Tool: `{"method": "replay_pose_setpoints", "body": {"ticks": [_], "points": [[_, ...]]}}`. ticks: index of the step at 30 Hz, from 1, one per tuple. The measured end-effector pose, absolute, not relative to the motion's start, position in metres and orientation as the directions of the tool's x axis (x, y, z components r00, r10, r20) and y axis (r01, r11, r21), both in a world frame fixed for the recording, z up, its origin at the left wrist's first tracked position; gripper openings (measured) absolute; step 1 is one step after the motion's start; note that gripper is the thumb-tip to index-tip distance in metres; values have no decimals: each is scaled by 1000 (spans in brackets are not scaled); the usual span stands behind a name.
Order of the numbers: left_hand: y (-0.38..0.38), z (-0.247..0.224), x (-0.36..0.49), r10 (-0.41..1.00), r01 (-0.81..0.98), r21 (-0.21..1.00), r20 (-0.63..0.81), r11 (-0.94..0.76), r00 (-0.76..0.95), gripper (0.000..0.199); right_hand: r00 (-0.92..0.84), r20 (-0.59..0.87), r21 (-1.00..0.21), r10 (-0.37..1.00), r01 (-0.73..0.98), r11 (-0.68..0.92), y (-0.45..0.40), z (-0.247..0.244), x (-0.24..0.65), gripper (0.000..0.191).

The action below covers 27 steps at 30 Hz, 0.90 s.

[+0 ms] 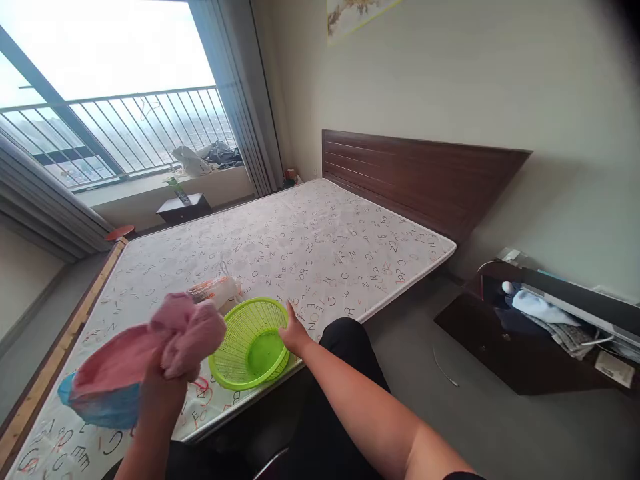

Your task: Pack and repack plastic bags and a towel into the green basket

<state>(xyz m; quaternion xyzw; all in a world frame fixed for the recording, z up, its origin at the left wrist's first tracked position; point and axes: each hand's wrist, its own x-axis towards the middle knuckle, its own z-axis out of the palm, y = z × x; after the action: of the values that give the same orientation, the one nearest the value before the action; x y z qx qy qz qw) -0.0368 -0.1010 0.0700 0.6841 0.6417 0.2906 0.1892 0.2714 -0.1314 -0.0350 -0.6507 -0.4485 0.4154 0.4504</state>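
The left hand (163,380) is clenching a bunched pink towel (190,337), its soft, thick fabric gathering into rumpled folds above the fist while a flatter pink stretch is fanning out toward the lower left. Beneath that stretch, a smooth blue piece (95,410) is showing, curved in outline, though its exact kind is hard to tell. The left forearm is rising from the bottom edge of the view, nearly upright.

The bare right arm is reaching in from the lower right, extended at a long slant, and the right hand (295,333) is meeting the rim of a lime-green plastic basket (250,343). Its fingers (291,319) are spread against the rim, but whether they are gripping it or only touching it cannot be told. The basket is round, with perforated mesh walls and a solid, smooth circular base, and it is sitting near the edge of a mattress (310,247), just beside the towel. The mattress cover is pale and is carrying a scattered print of dark letters.

Just beyond the basket, a crinkled white-and-orange plastic packet (215,291) is lying on the mattress. A dark wooden headboard (420,180) with horizontal grooves is standing along the far side, and a pale wooden bed rail (55,347) is running down the left side.
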Motion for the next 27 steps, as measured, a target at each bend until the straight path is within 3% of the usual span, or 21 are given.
{"method": "replay_pose_setpoints", "body": {"ticks": [2,4,8,10,12,14,16,17,19,21,24,26,27], "points": [[-107,69,-14,945,748,597,55,-290,323,63,245,-121,-960,962,217,-176,-133,-35,270,94],[-111,60,1,877,722,567,2,-397,481,49,257,-106,-962,961,216,-164,-134,-37,269,89],[-117,25,-9,928,749,555,288,-362,235,48,268,-103,-960,958,227,-166,-134,-43,269,86],[-119,4,-23,933,760,575,340,-305,117,58,263,-76,-955,962,257,-145,-134,-46,271,88],[-120,-15,-32,967,732,655,254,-185,17,79,254,-56,-948,965,291,-132,-135,-47,273,89],[-118,-25,-33,993,598,801,39,36,-113,96,225,-46,-938,973,325,-120,-140,-45,275,89],[-114,-24,-28,966,348,905,-198,246,-169,95,153,-38,-921,987,379,-95,-149,-40,276,87],[-112,-20,-25,961,236,933,-249,271,-119,91,102,-42,-908,994,411,-81,-156,-38,276,85],[-107,-9,-20,979,154,967,-202,201,-12,85,30,-67,-872,997,483,-73,-172,-32,276,81],[-104,-1,-17,976,67,982,-185,178,117,76,58,-40,-800,998,596,-67,-189,-26,275,78],[-107,2,-14,936,-16,963,-258,270,238,68,63,189,-591,980,804,62,-207,-14,271,75],[-111,1,-8,933,-5,966,-249,259,261,67,-141,268,-439,953,862,251,-208,-7,264,70],[-113,1,-5,935,-3,971,-228,238,271,67,-287,240,-383,927,850,362,-205,-4,258,68]]}}
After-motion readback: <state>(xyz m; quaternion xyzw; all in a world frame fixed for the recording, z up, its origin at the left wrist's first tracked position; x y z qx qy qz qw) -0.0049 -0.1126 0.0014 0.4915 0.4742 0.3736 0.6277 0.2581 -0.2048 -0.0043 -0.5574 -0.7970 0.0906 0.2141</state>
